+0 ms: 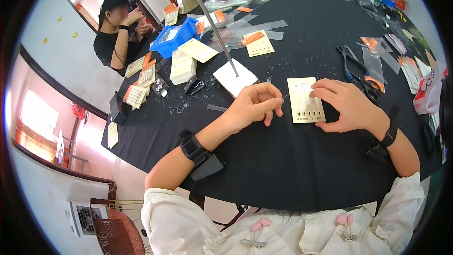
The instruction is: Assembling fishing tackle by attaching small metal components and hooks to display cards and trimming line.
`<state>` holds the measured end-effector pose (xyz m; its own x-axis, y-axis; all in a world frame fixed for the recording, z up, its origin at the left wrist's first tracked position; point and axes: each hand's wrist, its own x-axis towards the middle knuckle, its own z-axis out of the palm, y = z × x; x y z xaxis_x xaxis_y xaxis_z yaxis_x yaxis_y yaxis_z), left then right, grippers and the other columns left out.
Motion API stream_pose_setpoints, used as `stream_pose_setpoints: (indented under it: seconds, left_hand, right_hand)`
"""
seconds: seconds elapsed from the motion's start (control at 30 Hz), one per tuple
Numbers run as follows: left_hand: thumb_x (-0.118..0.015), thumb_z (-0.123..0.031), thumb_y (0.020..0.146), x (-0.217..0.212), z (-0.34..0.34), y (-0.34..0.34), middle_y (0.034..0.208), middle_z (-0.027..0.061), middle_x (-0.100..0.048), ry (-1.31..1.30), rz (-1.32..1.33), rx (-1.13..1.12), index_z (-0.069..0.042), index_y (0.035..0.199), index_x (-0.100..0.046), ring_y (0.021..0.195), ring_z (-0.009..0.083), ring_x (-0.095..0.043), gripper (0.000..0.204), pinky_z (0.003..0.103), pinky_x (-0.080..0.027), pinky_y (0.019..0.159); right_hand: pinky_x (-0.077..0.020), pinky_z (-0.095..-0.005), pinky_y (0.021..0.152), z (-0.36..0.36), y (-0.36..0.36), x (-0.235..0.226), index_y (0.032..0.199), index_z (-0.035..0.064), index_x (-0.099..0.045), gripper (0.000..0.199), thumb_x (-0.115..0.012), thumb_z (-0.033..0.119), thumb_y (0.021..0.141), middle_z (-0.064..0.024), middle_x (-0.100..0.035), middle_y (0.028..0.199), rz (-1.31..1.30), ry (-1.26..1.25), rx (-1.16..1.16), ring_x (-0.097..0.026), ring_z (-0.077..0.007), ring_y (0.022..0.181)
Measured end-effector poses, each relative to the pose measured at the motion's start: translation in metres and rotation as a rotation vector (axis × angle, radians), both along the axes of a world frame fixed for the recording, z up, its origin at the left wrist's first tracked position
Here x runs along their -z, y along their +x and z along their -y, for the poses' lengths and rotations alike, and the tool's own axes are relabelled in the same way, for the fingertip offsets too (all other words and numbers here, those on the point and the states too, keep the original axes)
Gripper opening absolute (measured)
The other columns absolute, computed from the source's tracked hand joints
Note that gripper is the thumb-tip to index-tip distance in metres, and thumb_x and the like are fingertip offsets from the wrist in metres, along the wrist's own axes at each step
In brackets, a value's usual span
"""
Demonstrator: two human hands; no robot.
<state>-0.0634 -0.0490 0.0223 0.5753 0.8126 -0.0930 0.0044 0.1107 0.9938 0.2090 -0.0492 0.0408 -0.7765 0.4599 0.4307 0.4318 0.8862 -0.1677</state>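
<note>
On the black tablecloth in front of me lies a cream paper card (305, 106), with a row of small dark pieces along its lower part and a pale strip near its top. My right hand (349, 106) rests at the card's right side, its fingers spread; the fingertips touch the upper part and the thumb lies by the lower right corner. Just left of the card, my left hand (257, 106) is closed in a pinch above the cloth. Whatever sits between its fingertips is too small to make out.
A metal rod rises from a white block (234, 76) beyond my left hand. Left of it are a stack of cards (183, 68) and a blue bin (172, 38). Pliers (349, 63) and black scissors (370, 89) lie right. Another person (113, 38) sits far left.
</note>
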Motion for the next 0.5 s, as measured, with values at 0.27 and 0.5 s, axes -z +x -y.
stream_pose_setpoints:
  seconds: [0.27, 0.5]
  left_hand:
    - [-0.059, -0.016, 0.091, 0.012, -0.006, -0.002, 0.077, 0.0053, -0.059, -0.002, 0.091, -0.054, -0.005, 0.096, -0.057, 0.058, 0.0082, -0.054, 0.012, 0.016, -0.032, 0.046]
    - [-0.060, -0.015, 0.090, 0.006, -0.004, 0.000, 0.076, 0.0051, -0.059, 0.001, 0.057, -0.046, -0.005, 0.096, -0.057, 0.057, 0.0087, -0.054, 0.012, 0.016, -0.033, 0.046]
  right_hand:
    - [-0.0471, -0.0323, 0.063, 0.003, 0.000, 0.013, 0.095, 0.0106, -0.057, 0.035, -0.069, 0.014, 0.062, -0.0098, -0.054, 0.111, -0.100, -0.012, 0.076, -0.060, -0.0255, 0.071]
    - [-0.0475, -0.0305, 0.061, -0.003, -0.001, 0.017, 0.093, 0.0112, -0.063, 0.033, -0.071, 0.010, 0.060, -0.0101, -0.056, 0.114, -0.183, 0.065, 0.051, -0.061, -0.0201, 0.071]
